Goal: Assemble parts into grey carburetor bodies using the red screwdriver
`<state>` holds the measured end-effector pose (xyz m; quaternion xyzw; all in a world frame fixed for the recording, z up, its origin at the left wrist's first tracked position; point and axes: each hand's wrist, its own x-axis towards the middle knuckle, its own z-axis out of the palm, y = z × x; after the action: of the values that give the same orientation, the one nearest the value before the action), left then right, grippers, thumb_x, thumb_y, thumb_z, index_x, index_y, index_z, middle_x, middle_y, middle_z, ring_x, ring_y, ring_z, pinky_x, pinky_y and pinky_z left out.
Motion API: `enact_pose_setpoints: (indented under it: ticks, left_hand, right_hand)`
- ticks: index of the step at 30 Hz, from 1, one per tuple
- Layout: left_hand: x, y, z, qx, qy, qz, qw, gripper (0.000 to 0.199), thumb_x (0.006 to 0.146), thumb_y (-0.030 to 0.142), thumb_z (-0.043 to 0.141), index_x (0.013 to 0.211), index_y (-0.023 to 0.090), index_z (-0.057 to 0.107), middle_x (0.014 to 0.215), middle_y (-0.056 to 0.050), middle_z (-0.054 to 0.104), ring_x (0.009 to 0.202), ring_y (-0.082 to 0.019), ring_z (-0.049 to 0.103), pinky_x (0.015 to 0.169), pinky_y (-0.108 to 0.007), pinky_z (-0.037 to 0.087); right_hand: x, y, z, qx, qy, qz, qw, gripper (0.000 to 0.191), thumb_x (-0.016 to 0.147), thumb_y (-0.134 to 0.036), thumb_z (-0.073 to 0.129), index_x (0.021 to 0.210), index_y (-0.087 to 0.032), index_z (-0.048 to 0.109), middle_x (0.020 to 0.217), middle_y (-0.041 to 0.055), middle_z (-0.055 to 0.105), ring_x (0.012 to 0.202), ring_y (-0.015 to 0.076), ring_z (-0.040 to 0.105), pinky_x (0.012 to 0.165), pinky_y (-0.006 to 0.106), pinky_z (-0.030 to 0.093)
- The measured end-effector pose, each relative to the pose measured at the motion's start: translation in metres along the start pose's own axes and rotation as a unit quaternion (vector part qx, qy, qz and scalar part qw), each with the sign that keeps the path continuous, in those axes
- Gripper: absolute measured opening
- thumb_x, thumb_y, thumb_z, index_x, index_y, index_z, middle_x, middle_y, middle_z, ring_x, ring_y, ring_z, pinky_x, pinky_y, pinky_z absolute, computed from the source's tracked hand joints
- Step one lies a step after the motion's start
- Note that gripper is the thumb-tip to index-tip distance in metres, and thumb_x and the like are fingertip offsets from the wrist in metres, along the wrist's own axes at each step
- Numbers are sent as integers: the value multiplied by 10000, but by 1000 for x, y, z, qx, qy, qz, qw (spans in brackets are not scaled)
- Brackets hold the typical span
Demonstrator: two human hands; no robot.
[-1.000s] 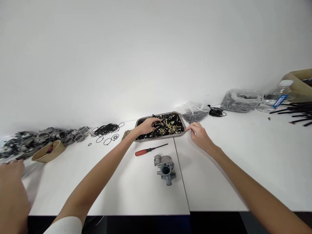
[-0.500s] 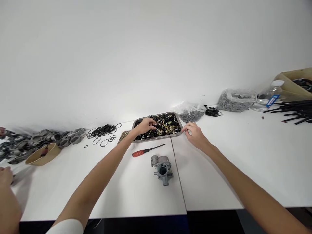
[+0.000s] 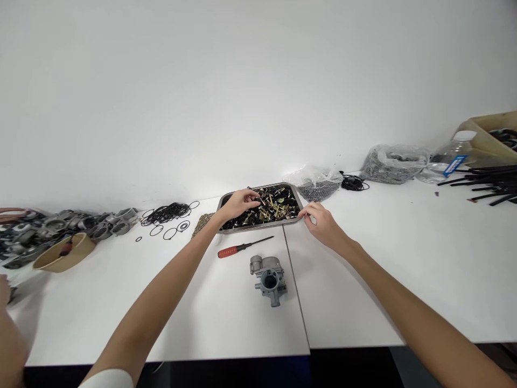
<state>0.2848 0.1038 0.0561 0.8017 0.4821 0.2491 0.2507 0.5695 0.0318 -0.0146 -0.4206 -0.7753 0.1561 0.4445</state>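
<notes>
Maybe some little parts [image 3: 278, 210] could spill. The left hand [image 3: 241, 203] is at the tray [image 3: 258, 227], fingers bent over the parts; I can't tell if it has hold of one. The right hand [image 3: 317, 218] is half curled, its fingertips at the tray's right front corner; I can't tell if they pinch the rim. If it pushed down hard, the tray might tip. The parts are all jumbled, so fingers could get the wrong one. A dropped one could hit the gray metal piece [image 3: 270, 279] on the desk [image 3: 343, 318].
</notes>
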Motion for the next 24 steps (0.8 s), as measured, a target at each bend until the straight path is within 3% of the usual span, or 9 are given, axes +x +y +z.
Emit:
enact_pose_setpoints:
  ticks: [4,8,14,19,24]
  left_hand:
    - [-8,-4,5,-31,-12,-12,999,351,736,394,761,976,149,686,755,-27,613,662,-116,527,611,-242,411]
    - [-20,-8,12,-84,-3,-30,996,410,775,427,721,1065,142,672,689,-15,608,605,-111,538,606,-245,433]
    - [-34,-18,18,-179,1,-42,983,489,798,474,684,1155,141,658,707,-21,644,633,-123,582,647,-255,488]
    - [-36,-26,18,-247,39,-47,967,497,710,412,780,1086,106,673,654,-7,626,598,-111,570,622,-242,482]
    - [-34,-31,19,-307,105,-44,945,477,654,360,834,1033,117,674,624,16,601,563,-95,562,595,-230,468]
  right_hand:
    - [-2,-6,2,19,-8,7,1000,224,894,-132,415,908,-187,632,961,75,630,944,224,581,839,382,461]
    - [7,-16,10,37,-21,27,999,197,925,-199,443,981,-181,630,973,79,638,910,212,586,803,362,478]
    - [61,-37,48,38,-86,36,995,217,832,-259,648,1025,-161,673,1070,114,652,1094,287,556,976,459,415]
    - [96,-41,72,79,-168,55,981,192,760,-188,704,945,-136,705,794,58,711,770,190,652,718,294,501]
    - [102,-41,77,112,-213,52,969,145,817,-242,654,878,-132,728,808,63,728,745,172,653,675,270,491]
